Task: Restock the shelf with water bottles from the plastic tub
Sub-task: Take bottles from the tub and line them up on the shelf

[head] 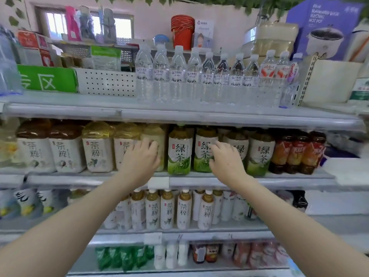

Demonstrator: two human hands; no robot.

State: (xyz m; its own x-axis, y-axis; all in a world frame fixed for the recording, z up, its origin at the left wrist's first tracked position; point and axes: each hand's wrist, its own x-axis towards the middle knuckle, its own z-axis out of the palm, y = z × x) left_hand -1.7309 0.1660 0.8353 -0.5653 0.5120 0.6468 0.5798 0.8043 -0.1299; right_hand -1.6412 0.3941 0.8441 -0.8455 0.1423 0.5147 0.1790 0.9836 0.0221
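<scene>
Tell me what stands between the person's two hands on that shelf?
In the head view, one plastic tea bottle with a green-and-white label stands between the left hand and right hand; a second such bottle is partly behind the right hand.

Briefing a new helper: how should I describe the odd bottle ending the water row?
On the top shelf stands a row of clear water bottles. Go to its right end. The last bottle has a purple-lettered label and bluish base; the bottles beside it wear red-and-white labels.
</scene>
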